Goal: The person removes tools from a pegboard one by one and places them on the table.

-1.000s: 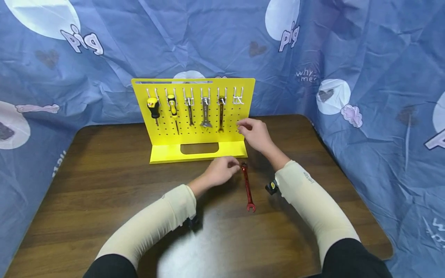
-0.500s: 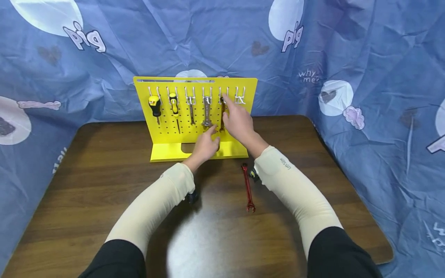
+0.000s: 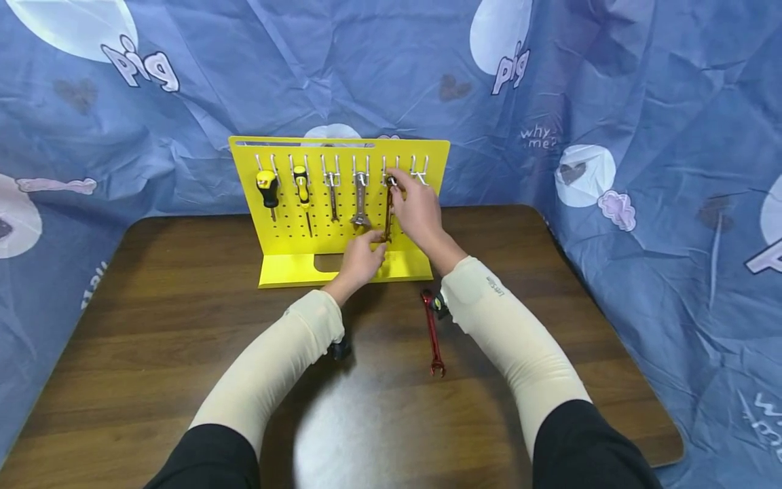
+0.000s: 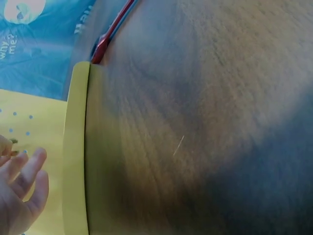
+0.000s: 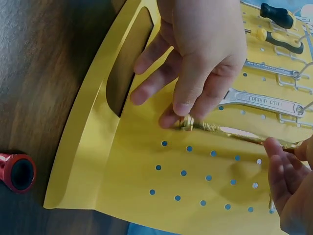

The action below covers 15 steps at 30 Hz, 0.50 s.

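Note:
A gold-coloured wrench (image 5: 234, 132) stands upright at the fifth hook of the yellow pegboard (image 3: 293, 234). With thumb and index finger my left hand (image 3: 362, 260) pinches its lower end, clearly seen in the right wrist view. My right hand (image 3: 420, 207) grips its upper end by the hook; whether the ring is still on the hook is hidden. The left wrist view shows only part of my left hand (image 4: 22, 191) beside the board. On the table below the right forearm lies a red wrench (image 3: 432, 333).
Left along the board hang an adjustable wrench (image 3: 360, 200), a small wrench (image 3: 332, 197), a yellow screwdriver (image 3: 303, 190) and a black-and-yellow screwdriver (image 3: 267, 190). A hook (image 3: 419, 170) at the far right shows behind the right hand. Blue printed cloth (image 3: 641, 102) surrounds the brown table (image 3: 183, 326).
Both hands have moved from near the red wrench and the board's right edge onto the gold wrench. Its lower end is now pinched by the left hand. The red wrench stays put.

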Each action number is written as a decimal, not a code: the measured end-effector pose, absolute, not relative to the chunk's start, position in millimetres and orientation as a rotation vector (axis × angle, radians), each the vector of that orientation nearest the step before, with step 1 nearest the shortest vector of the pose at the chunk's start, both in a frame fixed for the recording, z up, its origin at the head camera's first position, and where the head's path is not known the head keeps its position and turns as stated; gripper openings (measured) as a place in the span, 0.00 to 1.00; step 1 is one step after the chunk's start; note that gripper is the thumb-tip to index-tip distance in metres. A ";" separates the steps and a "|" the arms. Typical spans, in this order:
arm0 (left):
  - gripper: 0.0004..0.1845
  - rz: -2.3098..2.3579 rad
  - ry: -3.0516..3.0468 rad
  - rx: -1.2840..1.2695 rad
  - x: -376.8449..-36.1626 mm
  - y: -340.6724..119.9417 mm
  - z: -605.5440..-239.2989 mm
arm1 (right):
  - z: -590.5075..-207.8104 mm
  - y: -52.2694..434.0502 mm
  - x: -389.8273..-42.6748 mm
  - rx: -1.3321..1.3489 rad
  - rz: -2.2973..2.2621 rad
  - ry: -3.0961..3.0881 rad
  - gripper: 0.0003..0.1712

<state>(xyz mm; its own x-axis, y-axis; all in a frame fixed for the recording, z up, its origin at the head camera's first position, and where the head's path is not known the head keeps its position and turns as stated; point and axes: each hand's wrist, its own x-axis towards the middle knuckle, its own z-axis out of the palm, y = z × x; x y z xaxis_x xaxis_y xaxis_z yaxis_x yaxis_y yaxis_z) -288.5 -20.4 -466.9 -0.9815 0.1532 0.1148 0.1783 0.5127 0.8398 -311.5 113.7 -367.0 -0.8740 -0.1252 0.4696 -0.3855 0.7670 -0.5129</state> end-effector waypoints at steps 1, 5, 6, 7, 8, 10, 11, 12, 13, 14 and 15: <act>0.19 -1.529 -2.702 -0.295 -287.9 -19.9 -466.8 | -367.0 113.9 -311.0 0.383 0.896 -2.538 0.20; 0.17 -1.582 -2.659 -0.285 -285.7 -18.0 -465.1 | -366.2 114.6 -309.7 0.375 0.992 -2.485 0.19; 0.16 -1.591 -2.654 -0.281 -284.6 -17.7 -464.9 | -366.2 114.8 -309.2 0.378 1.013 -2.472 0.18; 0.16 -1.596 -2.651 -0.278 -283.5 -17.5 -464.4 | -366.2 114.9 -308.7 0.378 1.040 -2.463 0.18; 0.16 -1.600 -2.649 -0.277 -282.1 -17.3 -464.0 | -366.4 115.2 -308.3 0.379 1.060 -2.456 0.17; 0.16 -1.614 -2.648 -0.278 -278.8 -16.8 -463.2 | -367.2 115.9 -307.4 0.379 1.102 -2.445 0.17; 0.16 -1.615 -2.646 -0.283 -277.1 -16.8 -462.3 | -367.1 116.2 -306.8 0.376 1.130 -2.439 0.16; 0.15 -1.618 -2.646 -0.288 -275.5 -16.7 -461.4 | -366.7 116.6 -305.7 0.374 1.158 -2.434 0.16; 0.14 -1.625 -2.643 -0.296 -274.3 -16.7 -460.5 | -366.4 117.2 -305.0 0.368 1.179 -2.436 0.16; 0.13 -1.633 -2.639 -0.305 -273.0 -16.5 -459.6 | -365.8 117.9 -304.1 0.364 1.198 -2.436 0.16; 0.12 -1.647 -2.634 -0.312 -272.1 -16.3 -458.8 | -365.0 118.8 -303.3 0.363 1.222 -2.435 0.16</act>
<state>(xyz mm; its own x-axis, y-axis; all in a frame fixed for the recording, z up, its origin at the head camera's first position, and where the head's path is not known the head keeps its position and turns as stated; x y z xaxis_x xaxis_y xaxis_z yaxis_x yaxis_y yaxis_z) -272.1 -16.3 -458.8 -0.9798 0.1581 0.1220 0.1790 0.4235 0.8880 -303.3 118.8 -365.0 -0.8903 -0.0545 0.4521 -0.3951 0.5860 -0.7074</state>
